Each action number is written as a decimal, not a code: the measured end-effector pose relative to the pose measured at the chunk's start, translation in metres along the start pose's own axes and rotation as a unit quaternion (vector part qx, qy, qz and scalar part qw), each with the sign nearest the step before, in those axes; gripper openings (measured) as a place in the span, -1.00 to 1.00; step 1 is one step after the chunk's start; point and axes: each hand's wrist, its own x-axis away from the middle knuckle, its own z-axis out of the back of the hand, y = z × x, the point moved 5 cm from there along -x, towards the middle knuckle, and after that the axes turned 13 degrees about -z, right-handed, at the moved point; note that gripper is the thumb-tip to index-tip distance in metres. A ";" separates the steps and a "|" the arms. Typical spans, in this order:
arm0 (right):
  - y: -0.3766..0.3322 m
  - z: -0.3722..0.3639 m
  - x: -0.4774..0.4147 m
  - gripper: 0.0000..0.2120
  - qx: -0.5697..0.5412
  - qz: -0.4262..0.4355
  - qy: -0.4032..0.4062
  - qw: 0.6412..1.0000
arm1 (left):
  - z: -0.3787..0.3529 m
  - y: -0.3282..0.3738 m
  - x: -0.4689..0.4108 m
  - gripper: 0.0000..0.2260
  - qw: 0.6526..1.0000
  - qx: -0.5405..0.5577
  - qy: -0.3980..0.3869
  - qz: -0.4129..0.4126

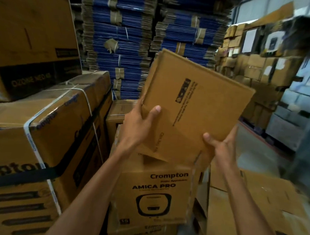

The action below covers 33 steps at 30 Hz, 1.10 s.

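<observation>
1. Far left of the Amica Pro box [156, 193] stands a stack of strapped Crompton cartons [41, 128], bound with white bands. A bigger brown carton [28, 37] with a dark printed strip sits on top of them.
2. Behind the Amica Pro box and up to its left rise tall stacks of flat cardboard bundles [119, 42], blue-edged and tied with strips. They are well apart from it.
3. Just above the Amica Pro box's upper left corner is the left grip [137, 123], clamped on the left edge of the plain brown carton [196, 105]. The thumb is pressed on the near face and the fingers are wrapped out of sight behind.
4. The plain brown carton is held in the air directly above the Amica Pro box, tilted so its top leans away to the right. A block of black print runs along its near face. Its lowest corner overlaps the Amica Pro box's top edge — whether it touches there I cannot tell.
5. Above the Amica Pro box's upper right corner, the right grip [219, 145] is clamped on the carton's lower right edge, thumb on the near face and fingers behind it.
6. Just right of the Amica Pro box lie flattened cardboard sheets [254, 205] — low, near floor level.
7. Far to the right and behind the Amica Pro box, a wall of stacked boxes [253, 69] shows blurred.
</observation>
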 end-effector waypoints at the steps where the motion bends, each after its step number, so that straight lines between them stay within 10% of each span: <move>1: -0.025 0.003 -0.003 0.02 0.055 0.029 0.002 0.998 | -0.002 -0.004 0.008 -0.44 0.998 0.050 0.035 0.014; 10: -0.161 -0.048 -0.027 -0.11 0.430 0.142 -0.110 0.885 | -0.061 -0.059 0.073 -0.74 0.910 0.332 0.189 0.163; 22: -0.096 -0.148 0.018 -0.23 0.643 0.329 -0.162 0.672 | -0.149 -0.103 0.152 -0.63 0.705 0.476 0.223 0.476; 29: -0.039 -0.132 0.021 -0.23 0.661 0.309 -0.147 0.667 | -0.134 -0.129 0.184 -0.83 0.754 0.381 -0.052 0.533; 33: -0.010 -0.119 0.025 -0.26 0.642 0.312 -0.152 0.684 | -0.095 -0.119 0.157 -0.82 0.871 0.220 -0.115 0.424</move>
